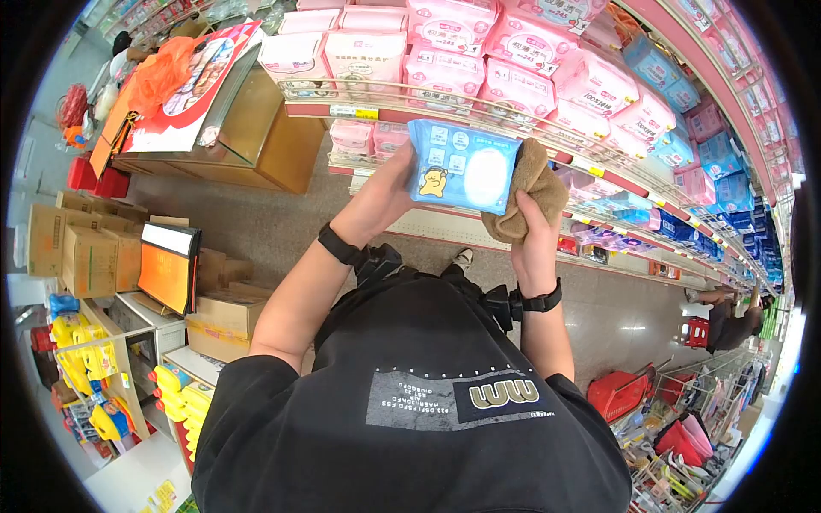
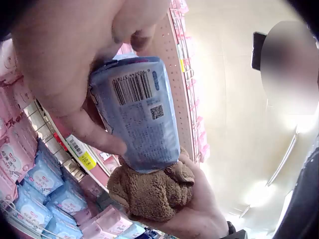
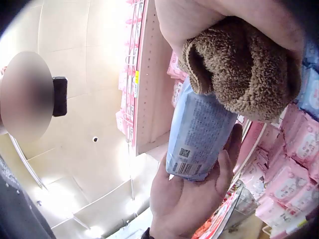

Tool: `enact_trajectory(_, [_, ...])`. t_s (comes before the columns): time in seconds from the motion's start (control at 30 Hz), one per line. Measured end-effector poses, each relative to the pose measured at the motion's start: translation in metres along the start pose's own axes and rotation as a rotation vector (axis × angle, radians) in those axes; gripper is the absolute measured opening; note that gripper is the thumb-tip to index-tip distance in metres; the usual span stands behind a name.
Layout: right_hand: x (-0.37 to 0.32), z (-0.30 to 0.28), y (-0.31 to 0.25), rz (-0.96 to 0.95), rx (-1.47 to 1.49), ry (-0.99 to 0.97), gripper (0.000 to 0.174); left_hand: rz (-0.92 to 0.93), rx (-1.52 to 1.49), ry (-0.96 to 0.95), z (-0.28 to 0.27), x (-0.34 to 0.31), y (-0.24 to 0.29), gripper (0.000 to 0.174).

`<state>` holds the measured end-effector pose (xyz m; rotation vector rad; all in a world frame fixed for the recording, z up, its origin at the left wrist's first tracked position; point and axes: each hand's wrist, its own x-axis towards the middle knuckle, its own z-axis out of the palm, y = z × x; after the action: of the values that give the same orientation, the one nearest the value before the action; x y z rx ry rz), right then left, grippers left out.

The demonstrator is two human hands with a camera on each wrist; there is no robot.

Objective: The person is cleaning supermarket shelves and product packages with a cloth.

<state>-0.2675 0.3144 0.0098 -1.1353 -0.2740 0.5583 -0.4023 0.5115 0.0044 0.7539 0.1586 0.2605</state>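
A light blue plastic-wrapped package point(image 1: 457, 167) with a yellow cartoon figure on its front is held up before the shelves. My left hand point(image 1: 386, 192) grips its left end, thumb and fingers around the edge. A brown terry cloth point(image 1: 532, 192), bunched up, is in my right hand point(image 1: 539, 235) and lies against the package's right end. Seen from the left wrist, the package's underside point(image 2: 142, 109) carries a barcode and small print, with the cloth point(image 2: 154, 194) pressed at its lower end. The right wrist view shows the left palm point(image 3: 189, 204) under the package's far end.
Shelves in front hold many pink packages point(image 1: 445, 73) and some blue packages point(image 1: 663, 73) behind wire rails point(image 1: 376, 90). A brown cabinet point(image 1: 274, 128) stands left, with cardboard boxes point(image 1: 90, 261) nearer. Red baskets point(image 1: 620, 389) and a wire rack of goods stand at right.
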Motion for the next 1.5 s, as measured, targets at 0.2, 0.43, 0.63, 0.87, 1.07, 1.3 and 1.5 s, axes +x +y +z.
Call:
enact_trajectory(0.2, [0.001, -0.009, 0.008, -0.408, -0.506, -0.043, 0.051, -0.104, 0.687, 0.102, 0.011, -0.007, 0.017, 0.070])
enact_trajectory(0.43, [-0.007, -0.010, 0.002, -0.408, -0.404, -0.066, 0.053, 0.238, 0.892, 0.120, 0.009, -0.012, 0.011, 0.075])
enact_trajectory(0.63, [-0.014, -0.012, 0.000, -0.364, -0.289, -0.025, 0.054, 0.327, 0.946, 0.031, 0.018, -0.014, 0.016, 0.072])
enact_trajectory(0.87, [-0.008, 0.010, -0.035, -0.827, -0.995, -0.069, 0.054, 0.624, 1.382, 0.043, 0.024, -0.015, 0.008, 0.069])
enact_trajectory(1.07, [-0.041, 0.061, -0.041, -0.927, -1.098, -0.180, 0.062, 0.754, 1.449, 0.044, 0.035, -0.012, -0.003, 0.067])
enact_trajectory(1.3, [-0.047, 0.048, -0.037, -1.000, -1.165, -0.219, 0.062, 0.665, 1.382, 0.079, 0.033, -0.025, 0.005, 0.054])
enact_trajectory(1.5, [-0.025, -0.008, -0.031, -0.874, -1.009, 0.071, 0.056, 0.774, 1.339, 0.056, 0.026, -0.034, -0.001, 0.057])
